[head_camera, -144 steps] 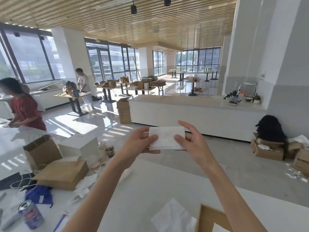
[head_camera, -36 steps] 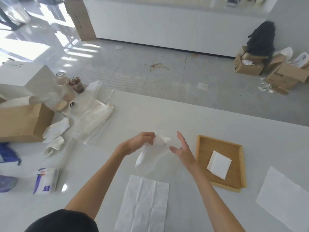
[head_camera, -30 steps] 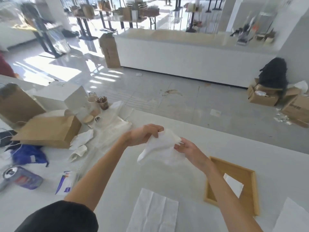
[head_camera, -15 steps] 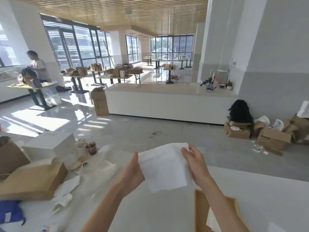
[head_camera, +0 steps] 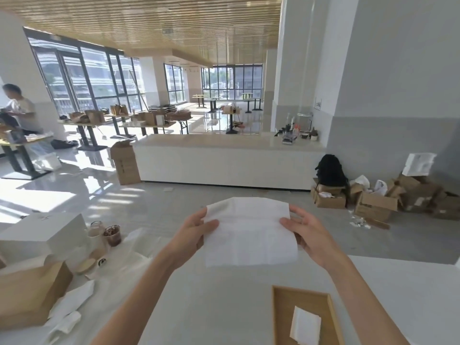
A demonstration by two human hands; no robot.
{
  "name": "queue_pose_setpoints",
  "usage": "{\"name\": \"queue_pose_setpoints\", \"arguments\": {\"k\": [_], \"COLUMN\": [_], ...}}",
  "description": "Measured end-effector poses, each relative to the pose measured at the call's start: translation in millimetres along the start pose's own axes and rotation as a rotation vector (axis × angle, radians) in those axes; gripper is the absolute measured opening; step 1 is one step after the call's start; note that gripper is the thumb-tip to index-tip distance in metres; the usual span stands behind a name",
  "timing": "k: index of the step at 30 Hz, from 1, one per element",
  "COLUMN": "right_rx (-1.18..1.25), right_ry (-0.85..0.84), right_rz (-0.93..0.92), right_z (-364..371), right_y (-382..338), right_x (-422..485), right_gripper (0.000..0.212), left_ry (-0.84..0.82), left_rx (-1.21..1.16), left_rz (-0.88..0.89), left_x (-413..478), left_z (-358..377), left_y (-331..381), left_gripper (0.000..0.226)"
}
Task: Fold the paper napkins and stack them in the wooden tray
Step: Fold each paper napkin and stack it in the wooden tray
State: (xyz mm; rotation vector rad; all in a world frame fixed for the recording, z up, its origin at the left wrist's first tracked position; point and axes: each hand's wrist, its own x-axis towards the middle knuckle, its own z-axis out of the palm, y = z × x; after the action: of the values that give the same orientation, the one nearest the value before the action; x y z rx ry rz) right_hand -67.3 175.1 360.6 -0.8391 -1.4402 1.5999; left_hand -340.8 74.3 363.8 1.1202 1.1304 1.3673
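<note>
A person stands at a white surface in a sunlit, glass-walled hall, both arms raised over it. The far edge of the surface runs just beyond the wooden tray, with bare grey floor past it as far as a long white counter. Between the tray and the clutter on the left, the surface lies open.

Above and beyond the tray, a white paper napkin is held up in the air, spread flat and facing the camera, clear of the surface. The left hand pinches its left edge, thumb across the front, fingers behind. The right hand grips the right edge, thumb on the front face and fingers fanned out past the paper. The napkin's top edge bends back slightly.

The tray sits below the right forearm, cut off by the bottom of the frame. Inside it lies one folded napkin, tilted, on the wood floor of the tray.

Far left of the tray stand a brown paper bag, a white box, a glass jar and a cup with a dark filling, with crumpled white paper beside the bag. Cardboard boxes are heaped on the floor well to the right.
</note>
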Motion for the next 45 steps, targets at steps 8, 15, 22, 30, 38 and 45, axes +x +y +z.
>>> {"name": "queue_pose_setpoints", "arguments": {"k": [8, 15, 22, 30, 38, 45], "right_rx": [0.029, -0.116, -0.259, -0.285, -0.825, -0.972], "right_ry": [0.045, 0.1, -0.038, -0.08, -0.24, -0.411], "right_rz": [-0.134, -0.308, -0.408, -0.393, -0.588, -0.643], "right_z": [11, 10, 4, 29, 92, 148], "right_y": [-9, -15, -26, -47, -78, -108], "right_x": [5, 7, 7, 14, 22, 27], "right_gripper": [0.024, 0.057, 0.054, 0.03, 0.048, 0.056], "left_ry": [0.031, -0.036, 0.048, 0.118, 0.061, 0.13], "left_rx": [0.009, 0.077, 0.245, 0.233, 0.622, 0.35], "left_rz": [0.076, 0.225, 0.338, 0.283, 0.373, 0.318], "left_x": [-2, -9, -13, -15, -27, -39], "left_z": [-3, 3, -4, -24, -17, -8], "left_y": [13, 33, 41, 43, 46, 57], "left_gripper": [0.04, 0.064, 0.061, 0.065, 0.056, 0.021]}}
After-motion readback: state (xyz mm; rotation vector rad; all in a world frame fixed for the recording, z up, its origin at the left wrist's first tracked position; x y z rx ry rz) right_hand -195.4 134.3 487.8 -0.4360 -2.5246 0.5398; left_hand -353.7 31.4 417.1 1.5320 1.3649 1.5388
